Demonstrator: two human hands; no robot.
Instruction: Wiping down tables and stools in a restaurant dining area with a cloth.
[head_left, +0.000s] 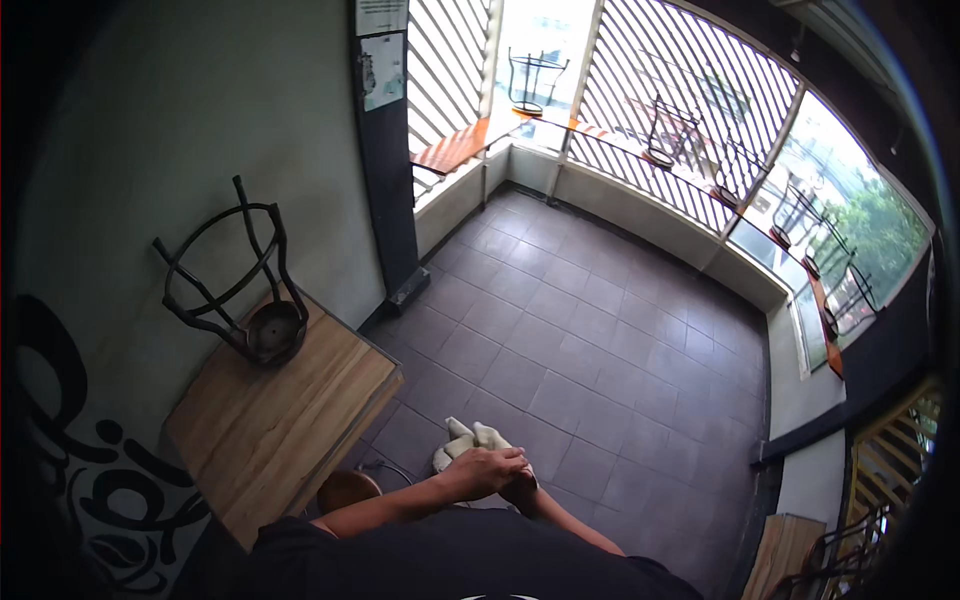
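In front of my dark shirt, my two bare-armed hands meet low in the view. My left hand (484, 472) reaches in from the left, its fingers bent over the near part of what look like cream cloth gloves (459, 444). Pale finger-like tips of the cloth point away from me. My right hand (520, 489) is lower and to the right, partly covered by my left hand and the cloth. A strip of the pale material shows along its outer side. Whether its fingers are inside the cloth cannot be told.
A wood-topped table (300, 397) at left carries an upturned metal stool (274, 330); a round wooden stool seat (349, 491) is beside it. Grey floor tiles (555, 337) extend to low walls. Upturned stools stand on a window counter (454, 148). Another table (784, 551) is lower right.
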